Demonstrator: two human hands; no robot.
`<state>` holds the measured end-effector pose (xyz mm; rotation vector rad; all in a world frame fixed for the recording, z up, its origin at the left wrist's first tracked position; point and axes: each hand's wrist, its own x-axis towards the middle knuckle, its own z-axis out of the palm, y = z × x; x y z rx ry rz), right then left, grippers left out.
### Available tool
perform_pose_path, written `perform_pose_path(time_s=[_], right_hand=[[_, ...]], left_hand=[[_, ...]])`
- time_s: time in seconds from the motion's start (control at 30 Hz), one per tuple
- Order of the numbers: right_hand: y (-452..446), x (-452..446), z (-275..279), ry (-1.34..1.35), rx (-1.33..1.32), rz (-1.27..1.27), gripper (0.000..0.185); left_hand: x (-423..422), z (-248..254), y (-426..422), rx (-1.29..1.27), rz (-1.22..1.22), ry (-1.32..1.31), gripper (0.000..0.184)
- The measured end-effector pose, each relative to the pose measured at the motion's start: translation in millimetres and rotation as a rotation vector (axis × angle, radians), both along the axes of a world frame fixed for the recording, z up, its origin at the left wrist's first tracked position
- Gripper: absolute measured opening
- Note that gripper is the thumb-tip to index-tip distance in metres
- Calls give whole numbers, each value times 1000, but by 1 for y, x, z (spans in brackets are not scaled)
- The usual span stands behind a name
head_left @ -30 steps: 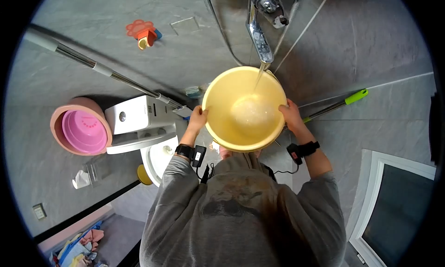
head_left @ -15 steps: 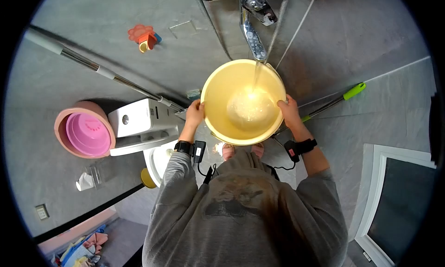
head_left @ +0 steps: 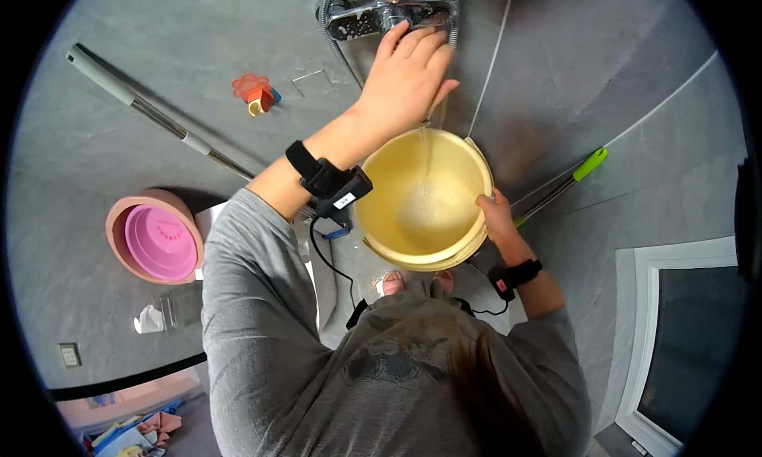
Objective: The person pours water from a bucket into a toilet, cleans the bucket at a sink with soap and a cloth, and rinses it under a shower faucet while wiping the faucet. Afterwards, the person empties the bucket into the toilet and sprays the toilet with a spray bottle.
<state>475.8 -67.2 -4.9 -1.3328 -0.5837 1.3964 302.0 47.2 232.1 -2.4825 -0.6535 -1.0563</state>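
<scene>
My left hand (head_left: pixel 409 80) reaches over the chrome faucet (head_left: pixel 389 16) on the wall, fingers stretched out and thumb apart. Its fingertips lie at the faucet's middle; the lever and most of the spout are hidden beneath the hand. A thin stream of water (head_left: pixel 425 151) falls into the yellow bucket (head_left: pixel 381 219) below. Some water shows at the bucket's bottom. On the bucket's right rim, my right hand (head_left: pixel 497 213) is closed, with the thumb over the inside edge.
A long mop-like pole (head_left: pixel 163 123) leans at the left, near a pink basin (head_left: pixel 163 239) in a brown-pink tub. A green-handled stick (head_left: pixel 589 165) stands at the right. An orange wall holder (head_left: pixel 255 92) hangs on the tiles. A white-framed door (head_left: pixel 635 338) is at lower right.
My left hand has let go of the bucket's left rim and moved up to the faucet. My right hand still holds the rim. The view has shifted, showing more of the faucet.
</scene>
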Motion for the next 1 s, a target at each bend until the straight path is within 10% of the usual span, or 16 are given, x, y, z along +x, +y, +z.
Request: perform_pose_path(time_s=[0.13, 0.3, 0.53, 1.0], right_hand=[[-17, 6, -7, -16, -29, -15, 44], [-20, 10, -16, 59, -43, -35, 38], [-19, 9, -16, 26, -46, -47, 41], [-18, -5, -4, 24, 4, 55, 38]], left_hand=[[-9, -7, -3, -3, -16, 46, 24], [-30, -53, 25, -1492, -159, -921, 53], [10, -39, 47, -1629, -967, -1020, 76], [-32, -8, 50, -1894, -232, -628, 78]])
